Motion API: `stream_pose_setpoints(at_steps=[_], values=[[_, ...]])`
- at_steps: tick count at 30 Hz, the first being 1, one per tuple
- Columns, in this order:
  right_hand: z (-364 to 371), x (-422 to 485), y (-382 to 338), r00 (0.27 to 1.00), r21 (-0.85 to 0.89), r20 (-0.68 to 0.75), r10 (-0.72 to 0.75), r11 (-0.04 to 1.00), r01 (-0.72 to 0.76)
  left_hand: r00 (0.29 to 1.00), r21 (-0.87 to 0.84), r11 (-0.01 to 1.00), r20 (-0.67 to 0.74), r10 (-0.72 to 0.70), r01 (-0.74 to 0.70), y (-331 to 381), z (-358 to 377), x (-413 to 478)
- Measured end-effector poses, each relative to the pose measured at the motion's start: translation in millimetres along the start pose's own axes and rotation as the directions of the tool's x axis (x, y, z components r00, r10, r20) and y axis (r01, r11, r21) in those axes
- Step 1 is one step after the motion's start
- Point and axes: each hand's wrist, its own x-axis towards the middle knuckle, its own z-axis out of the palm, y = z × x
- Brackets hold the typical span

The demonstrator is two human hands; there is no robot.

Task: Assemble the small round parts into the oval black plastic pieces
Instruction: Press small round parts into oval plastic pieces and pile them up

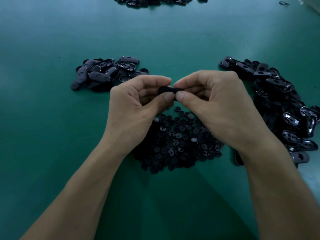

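left hand [136, 103] + right hand [207, 99]: both pinch one oval black piece [170, 91] | above heap of small round parts [178, 144] | green table [52, 135]

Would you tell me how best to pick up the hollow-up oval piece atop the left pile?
I'd come from above and pinch the oval piece across its narrow middle, on the long walls: it lies hollow up, rim exposed on the pile.
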Motion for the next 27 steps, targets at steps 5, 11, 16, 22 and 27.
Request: stream_pose_setpoints(at_steps=[5,11,16,22,27], values=[[5.6,-2.0,-2.2,0.998,-0.015,-0.059,-0.015,1.000,0.014,1.000,0.007,1.000,0.003,0.007,-0.007,-1.5,-1.6,1.3],[12.5,-3.5,-4.5,0.993,-0.029,-0.115,0.002,1.000,-0.006,1.000,0.009,1.000,-0.012,0.005,-0.005,-0.3,-1.7,0.7],[6.4,-2.0,-4.3,0.997,0.009,-0.070,0.013,1.000,-0.012,0.999,0.010,1.000,-0.050,0.007,-0.007,-1.2,-1.9,-0.1],[4.7,-1.2,-6.3,0.999,0.012,-0.037,0.030,0.999,-0.030,0.997,0.046,0.999,-0.069,0.028,-0.025,-3.0,-2.8,-0.6],[5.0,-2.0,-4.3,0.985,-0.141,-0.135,0.105,0.982,-0.124,0.997,0.080,0.996,-0.062,0.055,-0.050,-2.7,-2.3,-0.2]])
